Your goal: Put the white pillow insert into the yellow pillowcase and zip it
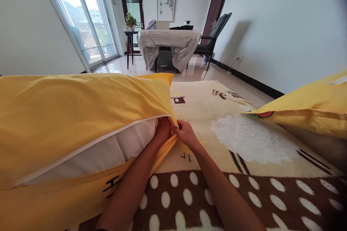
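Note:
A yellow pillowcase (pixel 89 104) lies across the left and middle of the view. Its long opening faces me, and a white pillow (pixel 108 151) shows inside. My left hand (pixel 163 129) reaches into the right end of this opening. Its fingers look curled, but the cloth hides their tips and whatever they hold. Right beside it, my right hand (pixel 186 133) pinches the edge of the pillowcase at its right corner. The two hands are almost touching.
Beneath lies a cream and brown patterned blanket (pixel 195 104). Another yellow pillow (pixel 311 104) is at the right. Farther back stand a covered table (pixel 168 38), a dark chair (pixel 214 36) and a potted plant (pixel 131 21). A sliding glass door (pixel 89 18) is at the left.

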Demonstrator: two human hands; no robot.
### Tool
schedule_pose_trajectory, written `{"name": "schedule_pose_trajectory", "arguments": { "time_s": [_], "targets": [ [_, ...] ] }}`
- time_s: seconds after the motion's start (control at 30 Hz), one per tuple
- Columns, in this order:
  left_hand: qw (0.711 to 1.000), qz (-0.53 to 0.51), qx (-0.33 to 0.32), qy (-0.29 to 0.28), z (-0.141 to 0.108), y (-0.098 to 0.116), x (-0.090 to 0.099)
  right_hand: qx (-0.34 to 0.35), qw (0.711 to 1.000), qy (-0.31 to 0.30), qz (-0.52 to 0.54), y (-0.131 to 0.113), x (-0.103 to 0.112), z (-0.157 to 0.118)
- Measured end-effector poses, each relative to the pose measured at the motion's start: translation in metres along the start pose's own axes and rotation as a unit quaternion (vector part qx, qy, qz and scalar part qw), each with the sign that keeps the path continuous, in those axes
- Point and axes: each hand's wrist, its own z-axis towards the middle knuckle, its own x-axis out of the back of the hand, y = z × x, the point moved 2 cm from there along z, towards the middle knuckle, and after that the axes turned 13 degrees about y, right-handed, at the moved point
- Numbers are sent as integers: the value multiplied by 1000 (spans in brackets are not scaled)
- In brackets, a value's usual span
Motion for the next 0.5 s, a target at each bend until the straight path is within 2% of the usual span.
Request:
{"name": "schedule_pose_trajectory", "arguments": {
  "time_s": [0.1,0.17,0.27,0.33,0.43,0.5],
  "targets": [
    [1000,0,-7,-8,1,2,-1,-20,999,-37,3,-1,8,3],
    [1000,-8,-4,-8,2,2,-2,-64,997,-43,21,3,17,8],
    [999,-24,25,2,2,-1,-5,-147,989,16,18,15,33,15],
    [997,-35,65,20,1,-5,-8,-159,987,36,-8,21,42,17],
    [991,-66,111,43,-3,-9,-12,-161,986,-36,-21,20,45,13],
    [988,-92,116,46,-4,-10,-15,-170,981,-91,-20,17,42,8]
  ]
}}
